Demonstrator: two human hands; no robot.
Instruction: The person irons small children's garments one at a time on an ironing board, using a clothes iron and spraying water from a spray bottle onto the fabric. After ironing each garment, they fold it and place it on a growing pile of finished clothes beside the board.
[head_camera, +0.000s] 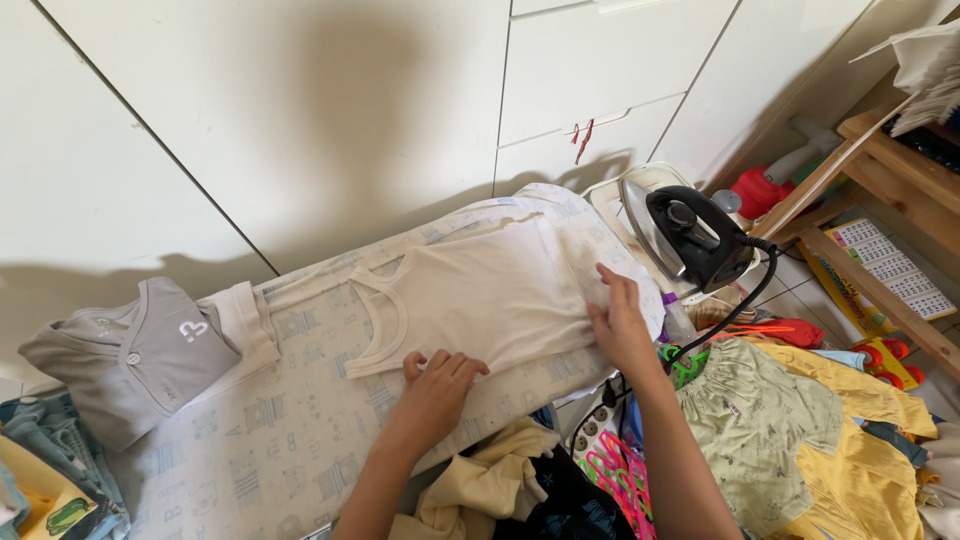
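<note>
A small cream sleeveless vest (480, 295) lies flat on the patterned ironing board (290, 440), its neck opening toward the left. My left hand (438, 385) rests palm down on the vest's near edge, fingers together. My right hand (618, 318) presses flat on the vest's right end, near the hem, fingers spread slightly. Neither hand holds anything. A black iron (690, 235) stands upright on its rest at the board's right end, just beyond my right hand, with its black cord (735, 315) trailing down.
Folded grey clothes (135, 355) sit on the board's left end. A heap of yellow and green garments (800, 430), pink hangers (615, 475) and a power strip (590, 430) lie on the floor at right. White cupboards (300, 110) stand behind; a wooden shelf (880, 170) leans at right.
</note>
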